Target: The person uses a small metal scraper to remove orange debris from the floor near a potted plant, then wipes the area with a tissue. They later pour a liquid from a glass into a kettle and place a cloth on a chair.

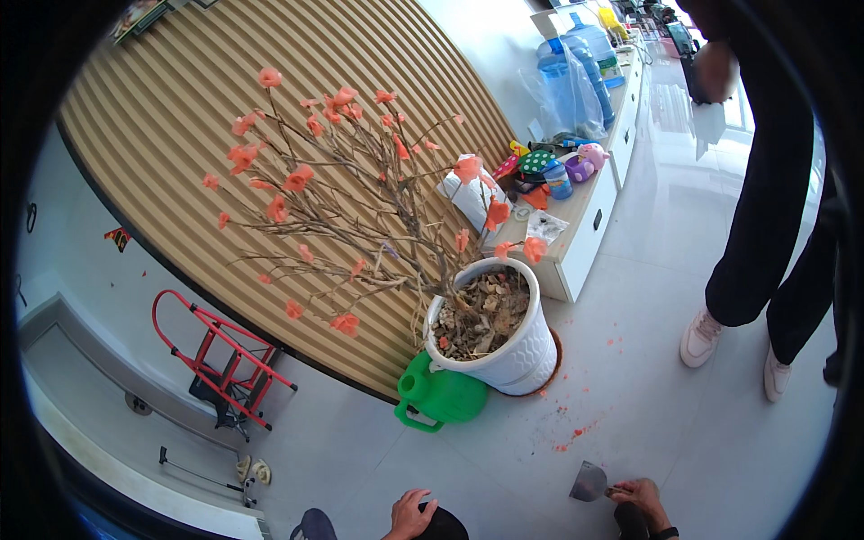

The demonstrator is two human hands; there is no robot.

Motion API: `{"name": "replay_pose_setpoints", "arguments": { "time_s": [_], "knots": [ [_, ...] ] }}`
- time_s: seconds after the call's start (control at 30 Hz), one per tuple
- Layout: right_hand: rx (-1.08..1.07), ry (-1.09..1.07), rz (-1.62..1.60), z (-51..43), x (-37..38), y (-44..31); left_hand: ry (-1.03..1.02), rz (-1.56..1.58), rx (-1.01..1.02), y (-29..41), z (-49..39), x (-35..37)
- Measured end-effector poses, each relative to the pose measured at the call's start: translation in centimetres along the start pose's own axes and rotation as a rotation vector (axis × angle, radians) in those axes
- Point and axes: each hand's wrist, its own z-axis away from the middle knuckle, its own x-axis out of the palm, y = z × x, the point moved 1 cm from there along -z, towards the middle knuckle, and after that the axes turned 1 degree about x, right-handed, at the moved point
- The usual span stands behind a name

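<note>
My right hand [640, 498] grips the handle of a scraper with a wide flat metal blade [589, 482], held low near the tiled floor. Orange-red crumbs [577, 433] lie scattered on the tiles beyond the blade. Nothing is in my left hand [410, 514], which rests by my dark-clothed knee [442, 525] with its fingers slightly apart. Ahead stands a white plant pot [520, 358] with a bare-branched shrub [412, 209] bearing orange-pink artificial-looking flowers [298, 177]. Dry leaves and debris [482, 314] cover the soil inside it.
A green plastic jug [449, 395] leans beside the pot. A red-framed step ladder [226, 358] and slippers [253, 470] are at left. Behind the pot, a low cabinet [590, 250] carries toys and large water bottles [574, 74]. Another person in dark trousers [763, 223] stands at right.
</note>
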Motion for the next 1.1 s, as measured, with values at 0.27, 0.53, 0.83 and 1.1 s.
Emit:
{"name": "replay_pose_setpoints", "arguments": {
  "time_s": [0.27, 0.53, 0.83, 1.1],
  "knots": [
    [0.011, 0.047, 0.19, -1.3, -0.8, 2.2, 0.003, 0.0, 0.021, -0.4, -0.3, 0.5],
    [-0.075, -0.047, 0.186, -1.1, -0.5, 1.2, -0.03, 0.025, 0.01, -0.3, -0.5, 0.5],
    [-0.172, 0.019, 0.415, 0.2, -0.4, -0.6, -0.067, 0.011, -0.036, 0.0, -0.5, 0.6],
    [-0.152, -0.125, 0.416, 1.0, 0.3, -2.1, -0.04, -0.05, -0.042, -0.5, 0.1, 0.1]
  ]
}}
